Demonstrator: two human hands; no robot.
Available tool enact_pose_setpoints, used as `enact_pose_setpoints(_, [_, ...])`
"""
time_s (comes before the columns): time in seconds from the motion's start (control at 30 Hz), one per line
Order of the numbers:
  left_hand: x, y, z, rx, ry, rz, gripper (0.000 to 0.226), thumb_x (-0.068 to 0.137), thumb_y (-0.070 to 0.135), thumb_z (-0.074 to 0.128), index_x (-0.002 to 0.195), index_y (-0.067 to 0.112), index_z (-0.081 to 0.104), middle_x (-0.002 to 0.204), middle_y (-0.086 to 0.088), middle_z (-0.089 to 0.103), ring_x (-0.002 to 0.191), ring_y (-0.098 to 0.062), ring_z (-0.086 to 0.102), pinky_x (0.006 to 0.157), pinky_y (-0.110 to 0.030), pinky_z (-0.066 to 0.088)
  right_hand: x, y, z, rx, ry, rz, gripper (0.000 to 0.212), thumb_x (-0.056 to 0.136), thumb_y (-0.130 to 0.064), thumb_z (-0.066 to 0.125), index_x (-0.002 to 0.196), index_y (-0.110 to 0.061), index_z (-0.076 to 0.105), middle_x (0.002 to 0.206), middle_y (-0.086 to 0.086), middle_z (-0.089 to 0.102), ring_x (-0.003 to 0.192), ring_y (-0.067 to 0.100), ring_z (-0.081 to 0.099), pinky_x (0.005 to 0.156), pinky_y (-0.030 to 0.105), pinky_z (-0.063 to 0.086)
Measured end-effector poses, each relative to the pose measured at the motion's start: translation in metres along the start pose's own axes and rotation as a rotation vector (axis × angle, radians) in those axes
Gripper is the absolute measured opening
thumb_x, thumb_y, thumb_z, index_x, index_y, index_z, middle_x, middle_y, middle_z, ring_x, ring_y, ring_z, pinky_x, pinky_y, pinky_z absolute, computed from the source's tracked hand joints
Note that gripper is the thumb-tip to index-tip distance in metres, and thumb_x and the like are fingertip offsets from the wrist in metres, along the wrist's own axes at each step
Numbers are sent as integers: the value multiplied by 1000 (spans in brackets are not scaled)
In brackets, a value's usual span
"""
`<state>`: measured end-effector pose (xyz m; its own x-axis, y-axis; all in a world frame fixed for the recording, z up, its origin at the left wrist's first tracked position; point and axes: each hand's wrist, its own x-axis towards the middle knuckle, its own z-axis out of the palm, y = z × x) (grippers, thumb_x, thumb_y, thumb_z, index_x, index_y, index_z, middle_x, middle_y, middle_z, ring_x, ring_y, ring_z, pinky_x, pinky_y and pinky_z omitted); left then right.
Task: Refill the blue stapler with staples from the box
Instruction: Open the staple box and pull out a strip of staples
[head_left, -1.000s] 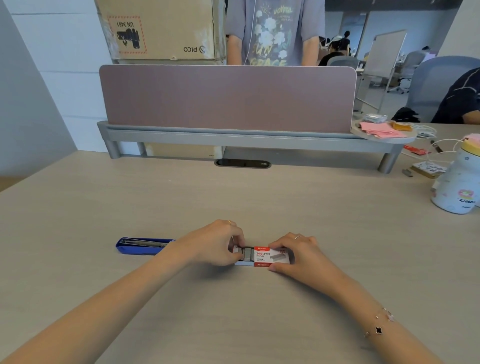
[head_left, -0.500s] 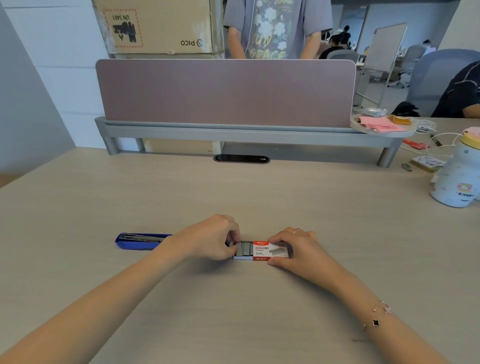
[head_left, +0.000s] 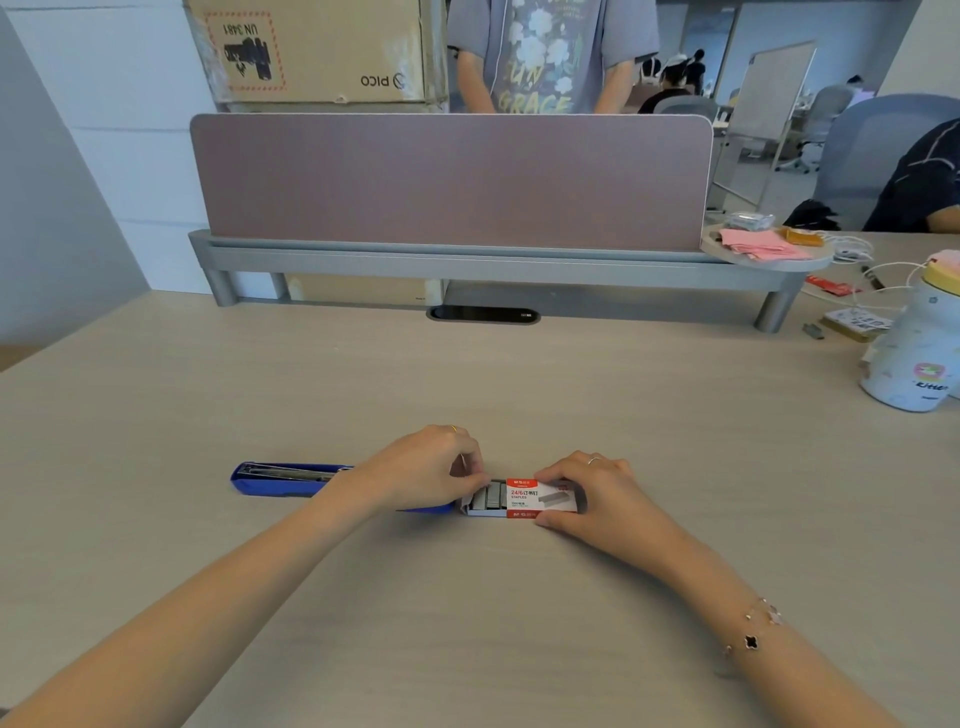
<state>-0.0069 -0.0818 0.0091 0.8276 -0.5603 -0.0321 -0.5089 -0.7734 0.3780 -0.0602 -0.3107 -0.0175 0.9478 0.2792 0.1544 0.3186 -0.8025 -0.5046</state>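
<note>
Pinching staples (head_left: 491, 493) now, your left hand (head_left: 421, 467) has barely moved; right hand (head_left: 587, 493) clamps the staple box (head_left: 540, 498); blue stapler (head_left: 280, 479) waits open.

Both arms bare, no sleeves. Gold ring on the left hand (head_left: 421, 465), silver ring on the right hand (head_left: 597, 499), plus a thin clover-charm bracelet (head_left: 753, 635) on that wrist.

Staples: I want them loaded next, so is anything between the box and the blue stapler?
Only the left hand itself lies across that gap, fingers at the staples in the open box. The stapler lies open just left.
</note>
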Motion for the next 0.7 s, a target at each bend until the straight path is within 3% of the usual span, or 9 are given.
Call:
enact_pose_setpoints(0.5, [4, 5, -6, -229, 10, -50, 15, 89, 33, 61, 86, 20, 66, 93, 9, 63, 90, -5, 60, 80, -24, 51, 0, 0, 2, -4, 1, 2, 37, 74, -40, 71, 109, -33, 58, 107, -11, 59, 99, 6, 47, 85, 25, 25])
enact_pose_setpoints(0.7, [2, 9, -7, -228, 27, -66, 15, 90, 32, 59, 89, 19, 66, 96, 7, 64, 92, -5, 59, 81, -24, 50, -3, -3, 2, -54, 6, -1, 51, 72, -53, 68, 116, -32, 55, 111, -12, 58, 107, 9, 44, 91, 25, 25])
